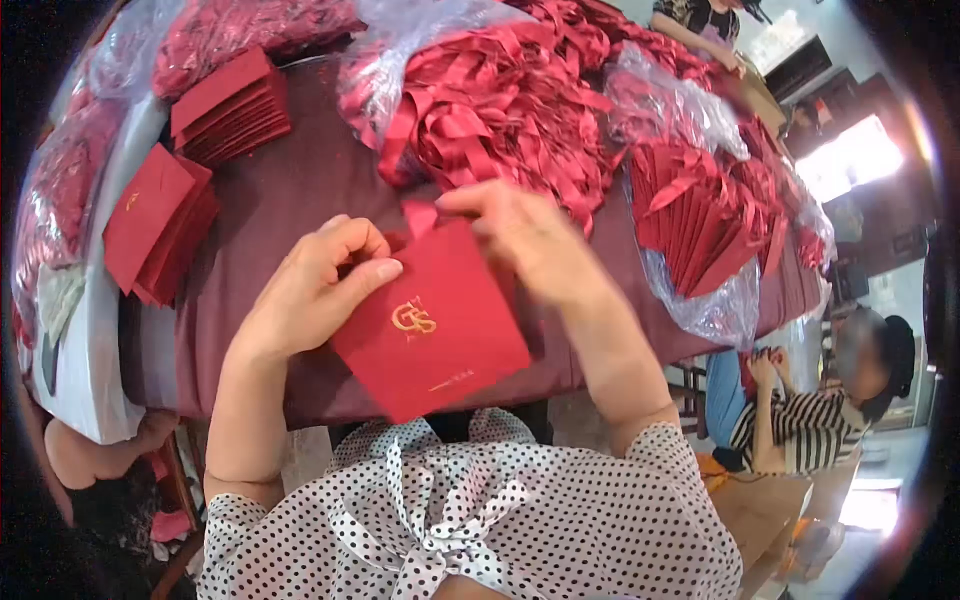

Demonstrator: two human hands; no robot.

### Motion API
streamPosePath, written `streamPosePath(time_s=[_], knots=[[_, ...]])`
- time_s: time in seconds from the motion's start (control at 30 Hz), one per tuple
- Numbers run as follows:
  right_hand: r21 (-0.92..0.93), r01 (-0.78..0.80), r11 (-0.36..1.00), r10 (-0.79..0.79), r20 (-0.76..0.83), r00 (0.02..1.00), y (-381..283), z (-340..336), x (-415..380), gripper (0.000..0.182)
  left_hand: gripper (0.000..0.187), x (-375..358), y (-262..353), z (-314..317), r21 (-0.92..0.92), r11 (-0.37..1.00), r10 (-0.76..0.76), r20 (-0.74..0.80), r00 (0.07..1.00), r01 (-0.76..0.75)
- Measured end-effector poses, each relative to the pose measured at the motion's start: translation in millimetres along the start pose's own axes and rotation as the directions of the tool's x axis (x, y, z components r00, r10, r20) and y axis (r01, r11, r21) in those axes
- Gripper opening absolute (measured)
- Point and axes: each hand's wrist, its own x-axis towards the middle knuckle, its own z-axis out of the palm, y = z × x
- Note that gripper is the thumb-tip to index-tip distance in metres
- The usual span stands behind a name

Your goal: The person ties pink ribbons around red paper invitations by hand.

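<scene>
A red paper gift bag with a gold monogram on its front is tilted over the table edge in front of me. My left hand is closed on the bag's upper left edge, thumb on the front face. A short red ribbon sticks up from the bag's top edge. The fingertips of my right hand pinch at this ribbon; the hand is slightly smeared by motion, and its lower fingers are partly hidden behind the bag's edge.
A large heap of red ribbons spills from clear plastic ahead. Red bags stand in stacks at the left and far left; more bags fan out at right. A person in a striped top sits at right; others are nearby.
</scene>
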Motion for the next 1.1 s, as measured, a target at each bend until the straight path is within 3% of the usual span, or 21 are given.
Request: streamPosePath(time_s=[0.07, 0.13, 0.17, 0.23, 0.33, 0.43, 0.5, 0.53, 0.6, 0.67, 0.73, 0.83, 0.87, 0.93, 1.0, 1.03, 1.1], knots=[[-0.313, 0.083, 0.946, -0.170, -0.262, 0.950, -12, -38, -3, 0.022, 0.020, 2, -3, -3, 0.083, 0.994, 0.069, 0.056, 0.996, -0.073], [-0.274, 0.115, 0.955, -0.247, -0.516, 0.820, -20, -75, -12, 0.011, 0.019, 3, -10, -3, 0.093, 0.995, 0.017, 0.065, 0.998, -0.023], [-0.251, 0.179, 0.951, -0.289, -0.524, 0.801, -16, -91, -16, 0.009, 0.019, 4, -10, -2, 0.069, 0.997, -0.040, 0.055, 0.998, 0.036], [-0.300, 0.102, 0.948, -0.259, -0.548, 0.796, -1, -107, -13, 0.009, 0.018, 7, -15, 2, 0.037, 0.998, -0.049, 0.040, 0.998, 0.048], [-0.568, 0.100, 0.817, -0.391, -0.418, 0.820, 22, -96, 3, 0.014, 0.018, 8, -12, 4, -0.053, 0.990, -0.129, 0.053, 0.990, 0.132], [-0.650, 0.059, 0.758, -0.327, -0.300, 0.896, 32, -76, 12, 0.014, 0.016, 9, -13, 5, 0.000, 0.998, -0.059, 0.039, 0.998, 0.059], [-0.817, 0.079, 0.571, -0.409, -0.200, 0.890, 48, -73, 20, 0.018, 0.016, 9, -14, 7, -0.096, 0.993, -0.064, 0.029, 0.998, 0.066], [-0.829, 0.118, 0.546, -0.428, -0.155, 0.891, 50, -75, 22, 0.016, 0.016, 7, -13, 6, -0.093, 0.993, -0.068, 0.029, 0.997, 0.070], [-0.673, 0.031, 0.739, -0.307, -0.296, 0.905, 37, -78, 13, 0.011, 0.016, 6, -11, 5, -0.114, 0.992, -0.050, 0.094, 0.994, 0.060], [-0.309, 0.091, 0.947, -0.234, -0.465, 0.854, 16, -79, 7, 0.010, 0.016, 7, -11, 5, -0.102, 0.993, -0.045, 0.073, 0.996, 0.052], [-0.490, 0.114, 0.864, -0.329, -0.379, 0.865, 21, -88, 7, 0.009, 0.015, 7, -13, 7, -0.261, 0.955, -0.116, 0.115, 0.987, 0.143], [-0.777, 0.002, 0.629, -0.303, -0.243, 0.921, 44, -77, 14, 0.017, 0.014, 9, -19, 10, -0.232, 0.970, -0.049, 0.101, 0.994, 0.071], [-0.832, 0.069, 0.551, -0.392, -0.185, 0.901, 57, -78, 19, 0.020, 0.014, 9, -17, 10, -0.233, 0.970, -0.046, 0.106, 0.993, 0.070], [-0.821, 0.071, 0.567, -0.417, -0.211, 0.884, 52, -78, 20, 0.019, 0.010, 8, -14, 8, -0.256, 0.954, -0.117, 0.158, 0.980, 0.155], [-0.692, -0.063, 0.720, -0.307, -0.398, 0.865, 24, -81, 9, 0.015, 0.010, 9, -14, 7, -0.273, 0.952, -0.098, 0.162, 0.982, 0.140], [-0.477, 0.042, 0.878, -0.287, -0.453, 0.844, 14, -82, 4, 0.013, 0.010, 8, -15, 7, -0.287, 0.949, -0.087, 0.163, 0.983, 0.131], [-0.360, 0.146, 0.922, -0.344, -0.584, 0.735, 9, -86, 0, 0.013, 0.010, 9, -16, 7, -0.342, 0.926, -0.111, 0.157, 0.981, 0.159]])
